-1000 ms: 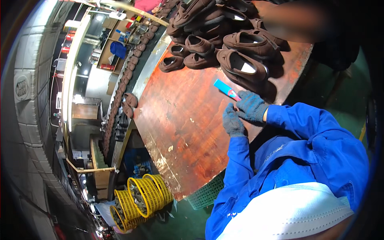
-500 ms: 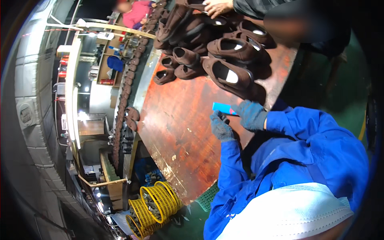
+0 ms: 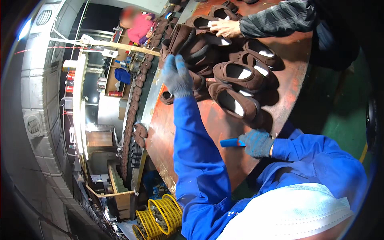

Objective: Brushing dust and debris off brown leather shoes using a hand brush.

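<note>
My left hand [image 3: 177, 78], in a grey-blue knit glove, is stretched out over the heap with its fingers extended, nothing visible in it. Its fingertips are at a brown shoe [image 3: 181, 40] propped up on the pile; whether they touch it I cannot tell. My right hand [image 3: 257, 143], gloved alike, is closed on a flat blue bar-shaped tool [image 3: 229, 143] with a red part near the glove; its exact kind is unclear. The tool is near the table's close edge. Just beyond it lies a brown shoe [image 3: 250, 107] with a white patch inside.
Several brown shoes [image 3: 242, 74] crowd the reddish worktable [image 3: 208, 116]. Across it, a co-worker's bare hand [image 3: 226, 29] in a plaid sleeve rests on a shoe. A line of shoes [image 3: 130, 120] runs along the left. Yellow baskets [image 3: 170, 216] stand below the table; another person in pink [image 3: 140, 26] is farther off.
My left hand has left the blue tool and reached forward-left to the shoe heap. My right hand keeps the tool. The view has shifted, and the co-worker's arm now extends further over the shoes.
</note>
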{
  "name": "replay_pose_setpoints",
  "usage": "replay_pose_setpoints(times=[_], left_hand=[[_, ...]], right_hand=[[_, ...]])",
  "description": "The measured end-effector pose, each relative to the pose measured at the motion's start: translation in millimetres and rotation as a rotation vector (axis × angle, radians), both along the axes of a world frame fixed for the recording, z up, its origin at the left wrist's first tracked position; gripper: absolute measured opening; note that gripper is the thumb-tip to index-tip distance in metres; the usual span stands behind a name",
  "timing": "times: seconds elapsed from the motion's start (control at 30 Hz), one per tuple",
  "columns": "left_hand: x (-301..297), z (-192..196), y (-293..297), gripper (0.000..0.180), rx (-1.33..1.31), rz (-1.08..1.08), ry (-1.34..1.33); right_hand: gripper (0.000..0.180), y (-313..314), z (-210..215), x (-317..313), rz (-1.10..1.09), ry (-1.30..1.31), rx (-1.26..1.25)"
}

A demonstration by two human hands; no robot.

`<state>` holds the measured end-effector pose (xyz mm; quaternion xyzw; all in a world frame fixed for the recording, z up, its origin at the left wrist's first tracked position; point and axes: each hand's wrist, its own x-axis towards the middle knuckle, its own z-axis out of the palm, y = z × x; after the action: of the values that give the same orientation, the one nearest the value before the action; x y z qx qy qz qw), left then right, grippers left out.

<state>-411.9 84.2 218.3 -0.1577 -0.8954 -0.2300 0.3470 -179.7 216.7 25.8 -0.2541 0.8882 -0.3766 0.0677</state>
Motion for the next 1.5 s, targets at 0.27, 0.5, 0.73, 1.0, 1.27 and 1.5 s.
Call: replay_pose_setpoints(times=[0.27, 0.5, 0.73, 1.0, 1.27, 1.5], left_hand=[[-127, 10, 20, 0.071, -0.302, 0.146, 0.092], [-143, 37, -12, 0.050, -0.582, 0.073, -0.299], [-70, 39, -60, 0.027, -0.327, -0.046, -0.358], [-68, -25, -72, 0.015, -0.769, 0.110, -0.193], [-55, -29, -6, 0.034, -0.702, 0.044, -0.201], [-84, 2, 44, 0.079, -0.489, 0.361, -0.510]], right_hand=[[0.024, 2, 6, -8, 0.042, 0.002, -0.095], [0.029, 1, -1, -11, 0.092, -0.048, 0.002], [0.030, 0, -7, -8, 0.108, -0.004, 0.030], [0.019, -3, -8, -7, 0.060, 0.117, -0.046], [0.020, -2, -5, -8, 0.080, 0.099, -0.009], [0.029, 2, 9, -9, 0.083, -0.025, -0.014]])
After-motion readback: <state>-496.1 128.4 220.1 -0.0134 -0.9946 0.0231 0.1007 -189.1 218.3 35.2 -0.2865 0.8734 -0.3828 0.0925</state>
